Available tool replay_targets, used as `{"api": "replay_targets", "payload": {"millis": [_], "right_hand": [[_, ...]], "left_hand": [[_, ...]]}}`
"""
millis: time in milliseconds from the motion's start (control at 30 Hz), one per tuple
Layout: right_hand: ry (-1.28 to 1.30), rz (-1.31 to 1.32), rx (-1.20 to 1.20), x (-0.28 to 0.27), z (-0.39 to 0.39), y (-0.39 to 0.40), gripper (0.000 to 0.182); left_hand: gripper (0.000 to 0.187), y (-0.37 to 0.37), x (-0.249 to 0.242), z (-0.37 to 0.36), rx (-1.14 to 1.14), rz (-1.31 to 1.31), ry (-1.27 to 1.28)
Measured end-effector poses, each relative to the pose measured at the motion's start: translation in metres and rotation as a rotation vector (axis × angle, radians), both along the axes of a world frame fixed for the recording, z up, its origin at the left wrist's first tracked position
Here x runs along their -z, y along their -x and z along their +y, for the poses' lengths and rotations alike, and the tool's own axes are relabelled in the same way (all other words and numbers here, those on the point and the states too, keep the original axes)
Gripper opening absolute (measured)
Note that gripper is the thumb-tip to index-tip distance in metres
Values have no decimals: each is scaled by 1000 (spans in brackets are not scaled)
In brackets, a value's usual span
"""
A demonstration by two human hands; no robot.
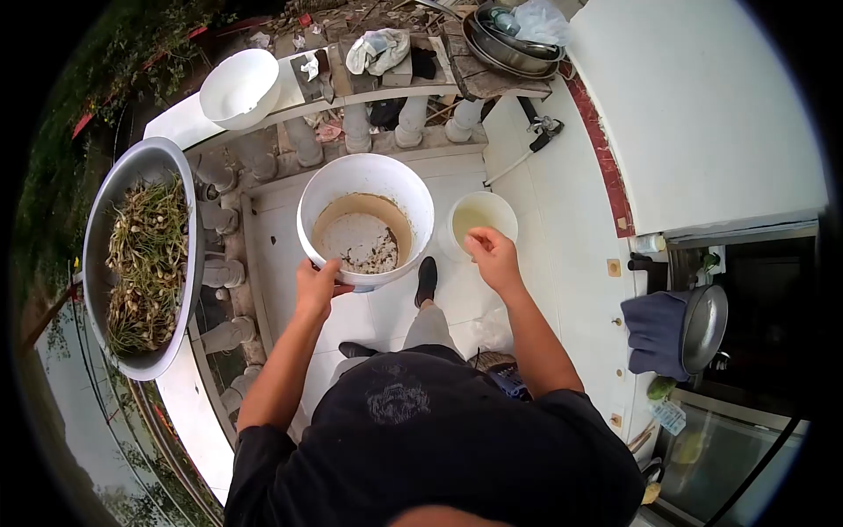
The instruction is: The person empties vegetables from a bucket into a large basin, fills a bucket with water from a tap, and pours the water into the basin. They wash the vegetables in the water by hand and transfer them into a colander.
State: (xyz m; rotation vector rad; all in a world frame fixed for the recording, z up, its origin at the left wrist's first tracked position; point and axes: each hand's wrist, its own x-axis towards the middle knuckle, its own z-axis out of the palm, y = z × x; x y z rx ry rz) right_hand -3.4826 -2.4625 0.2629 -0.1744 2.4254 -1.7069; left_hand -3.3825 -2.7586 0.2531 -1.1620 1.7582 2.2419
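My left hand (pixel 320 285) grips the near-left rim of a big white bucket (pixel 408 189), which is tilted so its inside faces me. Brownish, murky matter and dark bits (pixel 373 255) lie inside it. My right hand (pixel 494 256) is raised with its fingers curled together over the near edge of a smaller white bucket (pixel 507 215). Pale yellowish liquid shows in that smaller bucket. Whatever the right fingers may hold is hidden.
At left, a large grey metal basin (pixel 180 329) of bulbs with green stalks rests on the balustrade ledge. A white bowl (pixel 239 88) sits farther along it. Pans (pixel 509 57) stand on boards at the back. A tap (pixel 544 133) is on the right wall.
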Motion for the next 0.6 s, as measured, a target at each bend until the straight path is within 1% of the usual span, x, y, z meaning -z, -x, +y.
{"api": "replay_targets", "payload": {"millis": [67, 100, 167, 267, 333, 367, 500, 600], "right_hand": [[18, -167, 102, 26, 46, 43, 18], [2, -196, 148, 38, 67, 65, 19], [-29, -253, 242, 53, 99, 123, 19], [-67, -328, 354, 71, 142, 216, 20], [-19, -364, 397, 87, 167, 267, 22], [6, -378, 413, 92, 175, 291, 23], [-75, -411, 426, 100, 192, 363, 28], [-144, -368, 467, 113, 197, 409, 35]], "left_hand": [[40, 42, 31, 25, 55, -48, 27], [41, 61, 47, 41, 90, -66, 47], [43, 104, 60, 72, 121, -129, 114], [43, 169, 93, 110, 184, -128, 101], [43, 205, 108, 131, 233, -145, 81], [43, 223, 112, 139, 250, -151, 73], [44, 286, 114, 173, 253, -172, 95], [45, 327, 135, 192, 294, -172, 144]]}}
